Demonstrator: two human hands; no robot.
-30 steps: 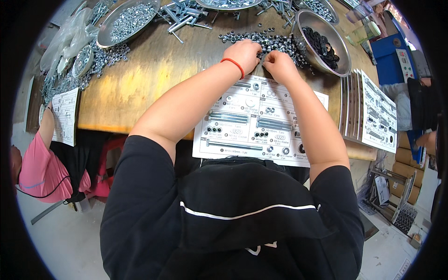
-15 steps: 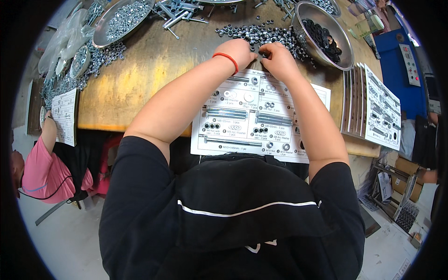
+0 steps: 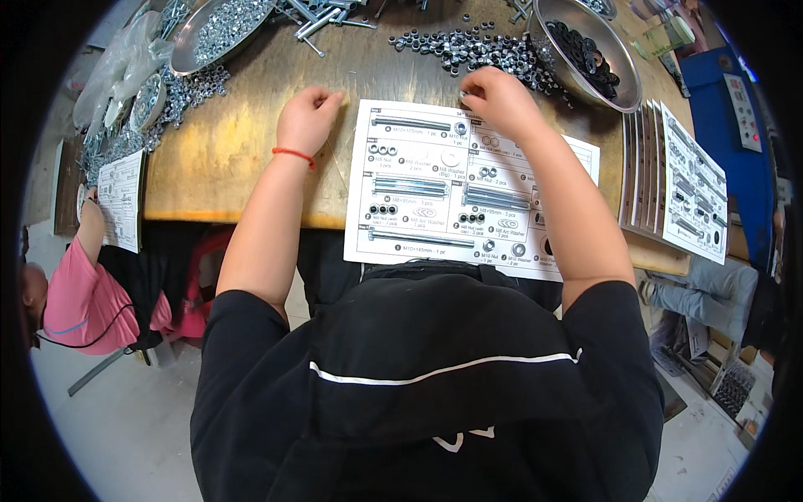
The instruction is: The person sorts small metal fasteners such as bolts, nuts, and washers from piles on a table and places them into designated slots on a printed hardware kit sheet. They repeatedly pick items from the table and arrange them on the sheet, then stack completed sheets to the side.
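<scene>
My left hand (image 3: 308,117), fingers curled, is left of the printed sheet (image 3: 452,188), which overhangs the near edge of the worktop (image 3: 192,184). My right hand (image 3: 500,96), fingers nearly closed, is beside black-and-silver nuts (image 3: 481,54) farther from that edge; contents of either, I cannot tell.

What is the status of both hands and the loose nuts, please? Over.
Left hand over table, left of printed sheet, grip unclear. Right hand on near side of loose nuts, fingers curled, contents unclear. Right forearm covers part of sheet.
</scene>
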